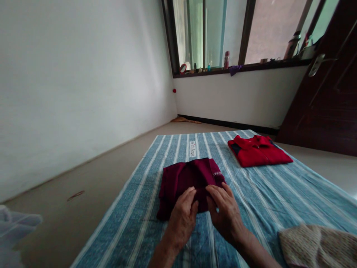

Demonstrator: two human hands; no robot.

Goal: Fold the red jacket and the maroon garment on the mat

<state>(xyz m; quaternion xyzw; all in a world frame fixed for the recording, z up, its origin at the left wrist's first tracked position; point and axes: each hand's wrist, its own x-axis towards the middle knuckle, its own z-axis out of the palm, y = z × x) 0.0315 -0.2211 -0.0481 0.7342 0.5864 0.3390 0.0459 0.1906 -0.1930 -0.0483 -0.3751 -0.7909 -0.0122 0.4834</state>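
A folded maroon garment (192, 173) lies on the striped bedspread, with small white lettering along its right side. Its exact kind is not clear from the folds. My left hand (184, 210) grips the near edge, fingers on top of the cloth and thumb low at the front. Just to the right, my right hand (224, 208) holds the same edge in much the same way, fingers bent over it. The cloth under the fingertips is partly hidden.
A folded red jacket (259, 150) with dark patches rests at the far right of the blue striped bedspread (134, 212). A beige knitted piece (318, 245) lies at the near right. Bottles stand on the windowsill (206, 72); a brown door (320, 108) is at right.
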